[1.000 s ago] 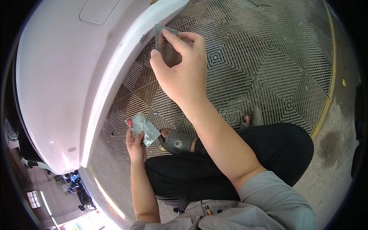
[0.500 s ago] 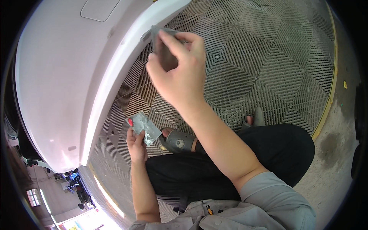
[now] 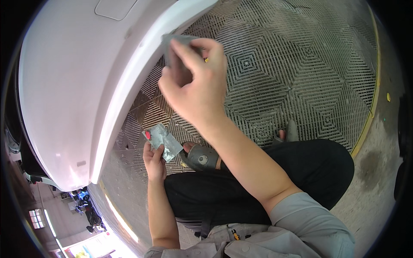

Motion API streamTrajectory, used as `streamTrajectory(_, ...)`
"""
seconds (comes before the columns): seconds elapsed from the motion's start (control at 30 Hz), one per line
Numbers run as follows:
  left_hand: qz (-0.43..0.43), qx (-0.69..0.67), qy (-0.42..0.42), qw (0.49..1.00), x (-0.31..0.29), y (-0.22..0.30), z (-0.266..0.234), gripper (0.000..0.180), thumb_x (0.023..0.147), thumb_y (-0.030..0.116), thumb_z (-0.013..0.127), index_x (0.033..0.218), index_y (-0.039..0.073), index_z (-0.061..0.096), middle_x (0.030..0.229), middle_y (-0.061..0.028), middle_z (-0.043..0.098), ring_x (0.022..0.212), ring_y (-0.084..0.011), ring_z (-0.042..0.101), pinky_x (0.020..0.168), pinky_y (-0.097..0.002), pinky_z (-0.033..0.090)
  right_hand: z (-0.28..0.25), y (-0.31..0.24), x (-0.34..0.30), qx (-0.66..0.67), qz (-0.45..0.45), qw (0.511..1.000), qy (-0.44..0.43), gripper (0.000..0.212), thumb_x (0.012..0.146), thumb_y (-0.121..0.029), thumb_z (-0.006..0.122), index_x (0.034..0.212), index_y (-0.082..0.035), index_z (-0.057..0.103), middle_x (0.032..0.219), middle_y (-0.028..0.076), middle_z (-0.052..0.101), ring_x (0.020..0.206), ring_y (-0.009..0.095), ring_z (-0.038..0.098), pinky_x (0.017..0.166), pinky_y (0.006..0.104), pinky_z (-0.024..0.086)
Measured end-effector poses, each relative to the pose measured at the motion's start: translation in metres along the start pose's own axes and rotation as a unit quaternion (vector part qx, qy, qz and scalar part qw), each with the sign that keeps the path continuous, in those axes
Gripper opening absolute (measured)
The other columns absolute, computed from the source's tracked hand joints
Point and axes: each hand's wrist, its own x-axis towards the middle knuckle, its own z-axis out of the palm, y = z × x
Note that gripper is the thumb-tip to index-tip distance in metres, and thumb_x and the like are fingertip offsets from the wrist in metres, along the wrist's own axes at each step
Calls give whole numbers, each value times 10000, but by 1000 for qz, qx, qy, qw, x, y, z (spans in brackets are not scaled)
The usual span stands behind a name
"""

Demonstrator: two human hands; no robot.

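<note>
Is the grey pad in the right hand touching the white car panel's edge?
Cannot tell. In the head view the grey pad overlaps the white car panel edge, but the right hand hides the contact line.

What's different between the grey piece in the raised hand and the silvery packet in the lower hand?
The grey piece is plain, dull grey and pressed against the white car body by the right hand. The silvery packet is shiny and crinkled with a red spot, and the left hand holds it low, clear of the car, above the grid floor. Both are small, flat and pinched in the fingers.
</note>
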Motion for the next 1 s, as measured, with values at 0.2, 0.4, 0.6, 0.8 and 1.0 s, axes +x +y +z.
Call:
streamTrajectory(0.2,9,7,-15,1000,2,-1,-2,382,1041,-60,597,1416,-5,548,1142,-84,750,957,-136,736,794,-266,606,-3,23,16,37,74,997,8,495,793,-231,794,1248,-38,774,1286,168,545,1149,386,556,936,497,544)
streamTrajectory(0.4,3,4,-11,1000,2,1,3,375,1044,-56,593,1413,-2,550,1121,-74,749,928,-124,735,755,-248,604,9,-10,-9,21,1,999,-43,488,768,-209,799,1233,-64,768,1282,169,536,1184,393,523,901,486,550)
streamTrajectory(0.6,6,0,11,1000,1,1,2,376,1039,-56,600,1408,-1,553,1088,-67,748,880,-115,725,718,-243,589,12,-4,-15,67,-24,997,5,494,749,-172,797,1229,-64,762,1299,177,535,1155,399,534,960,493,498)
streamTrajectory(0.8,11,15,10,1000,0,4,0,386,1035,-47,610,1413,-1,550,993,-35,740,809,-90,697,678,-233,565,13,10,-11,138,-9,990,15,512,747,-114,795,1251,-44,737,1286,170,528,1132,322,562,962,448,508)
streamTrajectory(1.0,60,-40,29,997,-8,9,-6,405,1028,-52,587,1427,-1,545,1239,-97,734,1087,-155,720,924,-299,579,-6,-15,-41,275,-7,952,-135,526,812,-69,737,1334,-27,689,1347,156,520,1138,232,580,925,345,519)
